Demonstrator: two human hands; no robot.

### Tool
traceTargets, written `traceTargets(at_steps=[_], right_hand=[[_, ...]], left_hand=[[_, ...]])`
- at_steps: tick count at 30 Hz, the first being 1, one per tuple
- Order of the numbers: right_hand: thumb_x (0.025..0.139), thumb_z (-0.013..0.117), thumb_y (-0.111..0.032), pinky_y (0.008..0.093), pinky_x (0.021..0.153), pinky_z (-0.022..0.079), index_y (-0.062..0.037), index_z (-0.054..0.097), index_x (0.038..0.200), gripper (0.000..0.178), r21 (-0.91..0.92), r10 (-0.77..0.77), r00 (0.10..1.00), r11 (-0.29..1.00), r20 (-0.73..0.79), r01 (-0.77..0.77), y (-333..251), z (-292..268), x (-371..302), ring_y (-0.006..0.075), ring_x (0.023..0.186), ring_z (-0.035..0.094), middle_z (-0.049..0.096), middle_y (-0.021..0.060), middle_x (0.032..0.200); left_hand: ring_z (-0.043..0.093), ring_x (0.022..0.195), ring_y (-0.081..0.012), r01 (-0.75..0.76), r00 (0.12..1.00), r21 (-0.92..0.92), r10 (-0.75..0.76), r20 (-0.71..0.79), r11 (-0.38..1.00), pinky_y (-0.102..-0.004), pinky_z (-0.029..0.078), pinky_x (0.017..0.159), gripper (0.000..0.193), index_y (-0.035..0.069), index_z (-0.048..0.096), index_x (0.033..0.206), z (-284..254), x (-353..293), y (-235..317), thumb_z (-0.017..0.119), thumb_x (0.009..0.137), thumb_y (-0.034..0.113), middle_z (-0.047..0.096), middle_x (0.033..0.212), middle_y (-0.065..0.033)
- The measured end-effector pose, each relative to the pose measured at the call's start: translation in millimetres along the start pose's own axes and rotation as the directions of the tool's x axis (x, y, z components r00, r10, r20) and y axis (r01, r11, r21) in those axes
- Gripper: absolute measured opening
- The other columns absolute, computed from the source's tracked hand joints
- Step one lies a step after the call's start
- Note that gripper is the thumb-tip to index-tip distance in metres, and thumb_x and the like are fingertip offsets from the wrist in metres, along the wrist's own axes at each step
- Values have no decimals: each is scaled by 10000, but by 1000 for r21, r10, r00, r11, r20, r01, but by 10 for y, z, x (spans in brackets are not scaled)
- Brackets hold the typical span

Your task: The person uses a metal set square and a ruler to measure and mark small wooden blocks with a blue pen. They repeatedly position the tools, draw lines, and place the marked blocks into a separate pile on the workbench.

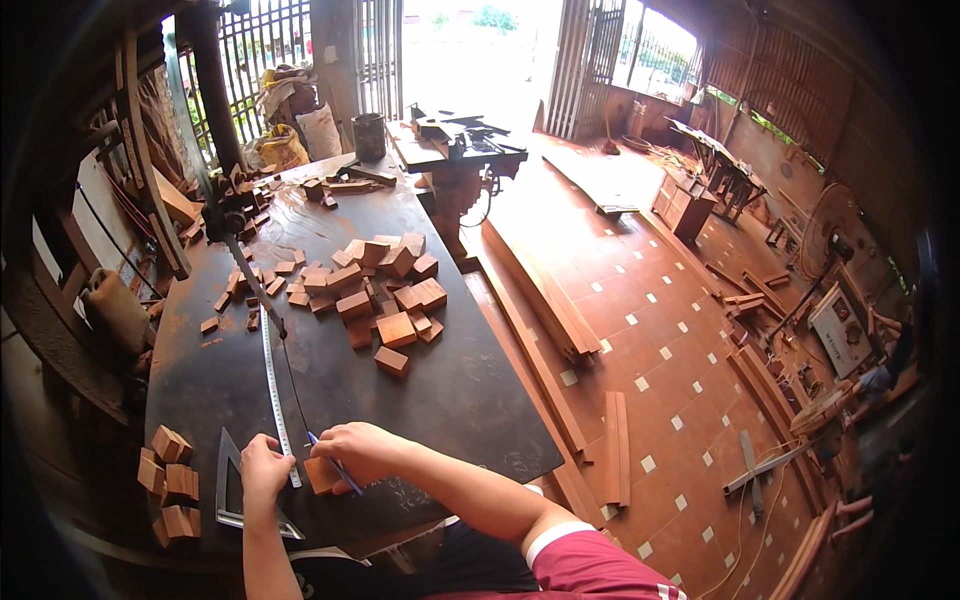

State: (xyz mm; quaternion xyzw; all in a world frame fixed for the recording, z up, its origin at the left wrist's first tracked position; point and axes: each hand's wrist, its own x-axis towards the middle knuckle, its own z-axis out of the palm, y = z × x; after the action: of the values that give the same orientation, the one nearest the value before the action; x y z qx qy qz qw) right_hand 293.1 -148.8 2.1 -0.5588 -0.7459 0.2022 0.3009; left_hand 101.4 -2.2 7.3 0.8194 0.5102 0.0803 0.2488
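Note:
My right hand [362,452] is closed around a blue pen [347,474], above a small wooden block [321,474] on the dark table. To its left, my left hand [264,468] is closed, fingertips bent together at the near end of a white measuring strip [272,390]. Whatever those fingers may hold is hidden. A thin saw blade [296,385] runs down from a metal guide to a spot close to both hands. Beside my left wrist a set square [230,480] lies flat, partly covered by the forearm.
Many cut wooden blocks are heaped on the table [450,400] beyond my hands, and several more blocks [172,482] stand at its left edge. Long planks [540,290] lie on the tiled floor to the right. A second machine table [450,150] stands at the back.

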Motion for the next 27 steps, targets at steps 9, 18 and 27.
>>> traceTargets(at_steps=[9, 18, 27], right_hand=[[600, 943, -271, 445, 869, 551, -85, 695, 1146, 628, -2, -27, 999, 1000, -44, 27, -11, 14, -2, 352, 1007, 690, 699, 130, 1028], [632, 934, -278, 439, 884, 536, -73, 678, 1182, 640, -10, -26, 1000, 1000, -14, 26, 1, 0, -6, 349, 1020, 675, 691, 125, 1038], [591, 943, -268, 443, 889, 540, -83, 678, 1194, 684, 6, -43, 999, 999, -21, 44, -1, -9, -36, 350, 1040, 674, 695, 130, 1071]], left_hand=[[753, 801, -290, 36, 999, -70, -34, 29, 997, -383, 588, 797, 234, 0, 751, 798, -26, 76, -139, 791, 706, 211, 760, 831, -176], [750, 819, -327, 28, 999, 96, -30, 19, 995, -409, 587, 797, 296, 14, 757, 793, 43, 86, -54, 830, 679, 277, 751, 810, -188], [653, 565, -140, 80, 990, -268, -44, 137, 960, -287, 522, 538, 171, -51, 714, 745, -89, 64, -97, 772, 737, 109, 695, 667, -92]])
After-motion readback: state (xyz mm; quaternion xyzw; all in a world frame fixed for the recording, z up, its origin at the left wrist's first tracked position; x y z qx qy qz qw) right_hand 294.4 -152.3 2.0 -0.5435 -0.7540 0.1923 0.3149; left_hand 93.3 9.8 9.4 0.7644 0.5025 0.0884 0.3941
